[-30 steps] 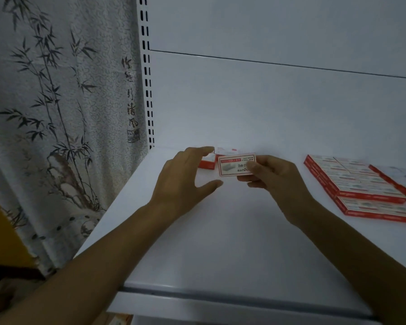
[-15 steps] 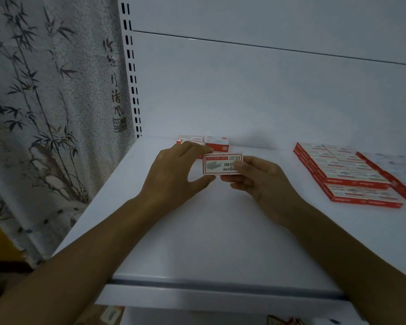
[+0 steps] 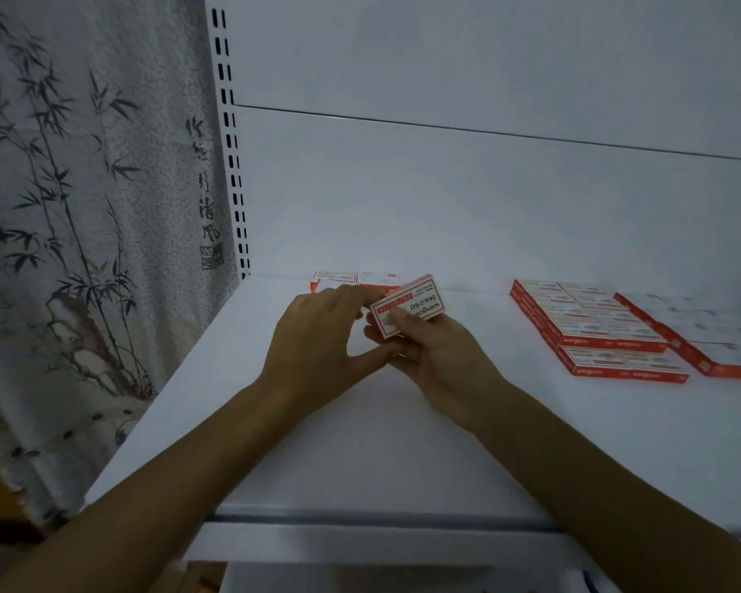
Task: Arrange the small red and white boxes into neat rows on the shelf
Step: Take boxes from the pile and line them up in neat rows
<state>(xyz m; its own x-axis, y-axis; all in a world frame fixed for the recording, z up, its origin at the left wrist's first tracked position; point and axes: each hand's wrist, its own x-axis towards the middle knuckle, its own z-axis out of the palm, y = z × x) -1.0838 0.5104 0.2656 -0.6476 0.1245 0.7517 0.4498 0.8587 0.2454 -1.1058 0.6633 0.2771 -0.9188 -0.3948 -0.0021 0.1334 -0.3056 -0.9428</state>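
The right hand grips one small red and white box above the white shelf, near the back wall. Its thumb presses on the printed face and its fingers curl underneath. Half a second ago this box was held level, with the flat face square to the camera. Now it is tilted, its right end higher than its left, and its long top edge shows as well. The thumb has slid from the box's right edge further onto the face.

The left hand stays close. Its bent fingertips touch the box's left end, while the thumb is spread out below, off the box and against the right hand's fingers. It touches the box rather than gripping it.

Two more boxes lie side by side against the back panel as before, just behind the left fingertips. To the right, well apart, a block of boxes lies flat in tight rows, unchanged. A bamboo-print curtain hangs left of the slotted upright.
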